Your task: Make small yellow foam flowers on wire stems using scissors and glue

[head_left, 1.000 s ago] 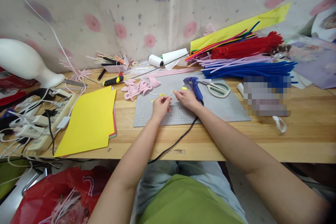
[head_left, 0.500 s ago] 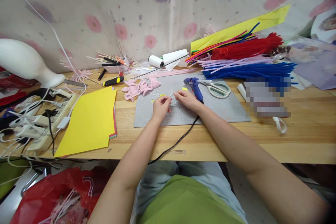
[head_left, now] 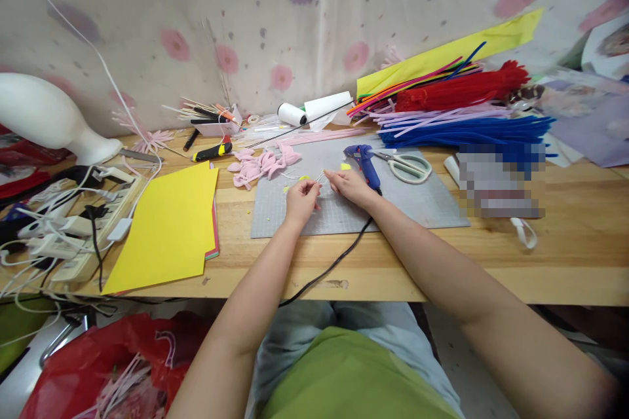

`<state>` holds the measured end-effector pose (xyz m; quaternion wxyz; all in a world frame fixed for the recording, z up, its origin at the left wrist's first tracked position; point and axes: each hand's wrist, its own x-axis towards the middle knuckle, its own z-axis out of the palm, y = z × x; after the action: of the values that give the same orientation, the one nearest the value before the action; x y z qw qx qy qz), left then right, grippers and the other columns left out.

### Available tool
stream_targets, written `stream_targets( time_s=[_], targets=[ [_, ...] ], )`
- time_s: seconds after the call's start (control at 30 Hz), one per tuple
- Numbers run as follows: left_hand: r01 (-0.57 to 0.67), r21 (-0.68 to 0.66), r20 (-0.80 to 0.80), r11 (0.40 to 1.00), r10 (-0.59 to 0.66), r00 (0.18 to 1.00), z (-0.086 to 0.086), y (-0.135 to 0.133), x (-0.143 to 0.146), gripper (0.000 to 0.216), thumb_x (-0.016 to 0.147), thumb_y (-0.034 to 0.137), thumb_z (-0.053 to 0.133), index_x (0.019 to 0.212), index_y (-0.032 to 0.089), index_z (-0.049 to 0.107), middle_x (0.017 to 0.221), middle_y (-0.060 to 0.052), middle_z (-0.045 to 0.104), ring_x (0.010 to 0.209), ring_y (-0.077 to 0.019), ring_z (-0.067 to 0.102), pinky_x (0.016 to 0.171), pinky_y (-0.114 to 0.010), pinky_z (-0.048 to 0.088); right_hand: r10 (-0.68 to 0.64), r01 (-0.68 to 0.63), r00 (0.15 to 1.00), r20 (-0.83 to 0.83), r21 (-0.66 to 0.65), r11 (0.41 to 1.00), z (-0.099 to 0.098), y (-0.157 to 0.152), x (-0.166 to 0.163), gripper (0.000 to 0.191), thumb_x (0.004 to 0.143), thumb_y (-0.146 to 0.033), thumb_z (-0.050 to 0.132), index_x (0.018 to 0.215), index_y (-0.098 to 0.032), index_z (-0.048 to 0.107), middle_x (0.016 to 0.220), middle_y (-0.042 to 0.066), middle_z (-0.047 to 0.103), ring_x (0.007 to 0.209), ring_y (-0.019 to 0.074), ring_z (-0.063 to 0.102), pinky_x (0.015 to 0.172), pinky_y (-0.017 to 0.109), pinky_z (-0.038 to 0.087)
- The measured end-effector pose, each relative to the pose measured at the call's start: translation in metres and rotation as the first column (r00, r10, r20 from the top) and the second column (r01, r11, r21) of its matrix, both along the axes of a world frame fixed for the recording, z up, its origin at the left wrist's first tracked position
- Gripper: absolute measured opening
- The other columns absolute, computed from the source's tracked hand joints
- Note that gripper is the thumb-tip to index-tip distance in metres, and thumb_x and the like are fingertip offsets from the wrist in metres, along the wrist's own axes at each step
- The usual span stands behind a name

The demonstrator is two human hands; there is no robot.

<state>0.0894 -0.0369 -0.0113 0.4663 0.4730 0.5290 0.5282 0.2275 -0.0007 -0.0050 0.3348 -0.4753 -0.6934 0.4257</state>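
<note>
Over the grey cutting mat [head_left: 422, 209], both hands pinch a thin white strand [head_left: 321, 176], perhaps wire or thread; its exact kind is too small to make out. My left hand [head_left: 301, 200] has thumb and fingers closed on its lower end. My right hand [head_left: 350, 184] is closed on the other end, fingertips a short gap away. Small yellow pieces [head_left: 346, 166] lie beside the fingers. Just right of my right hand rests a blue glue gun [head_left: 367, 167], with scissors [head_left: 410, 169] beyond it. Pink fuzzy shapes [head_left: 263, 165] sit at the mat's left edge.
Yellow sheets [head_left: 164, 229] lie at left, near a power strip [head_left: 93, 236] crowded with cables. Bundles of blue [head_left: 466, 131] and red pipe cleaners [head_left: 462, 90] are piled at back right. A black cord [head_left: 329, 272] crosses the table's front edge.
My right hand has shifted very slightly left, its fingertips a little higher. The left hand stays almost in place, and both keep their pinch on the strand.
</note>
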Motion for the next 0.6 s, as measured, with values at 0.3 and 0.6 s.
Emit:
stream_targets(
  time_s=[0.3, 0.6],
  targets=[
    [-0.004, 0.019, 0.056, 1.0, 0.003, 0.998, 0.0, -0.001, -0.002, 0.016, 0.068, 0.029, 0.063, 0.07, 0.013, 0.061, 0.057, 0.004, 0.051, 0.041, -0.004, 0.042, 0.035, -0.017, 0.04, -0.025, 0.024, 1.0, 0.012, 0.041, 0.999, -0.005, 0.003, 0.004, 0.059, 0.08, -0.07, 0.023, 0.051, -0.02, 0.038, 0.044, -0.004, 0.034, 0.046, 0.009, 0.032, 0.048, 0.025, 0.025],
    [-0.016, 0.003, 0.165, 1.0, 0.015, 0.986, 0.006, -0.001, -0.005, 0.017, 0.064, 0.029, 0.062, 0.068, 0.013, 0.06, 0.056, 0.004, 0.05, 0.042, -0.0037, 0.038, 0.035, -0.017, 0.037, -0.06, 0.038, 0.989, -0.133, -0.162, 0.986, -0.007, 0.003, 0.002, 0.031, 0.088, -0.041, 0.04, 0.078, -0.016, 0.054, 0.066, 0.0, 0.055, 0.045, 0.0058, 0.042, 0.042, 0.02, 0.028]
  ],
)
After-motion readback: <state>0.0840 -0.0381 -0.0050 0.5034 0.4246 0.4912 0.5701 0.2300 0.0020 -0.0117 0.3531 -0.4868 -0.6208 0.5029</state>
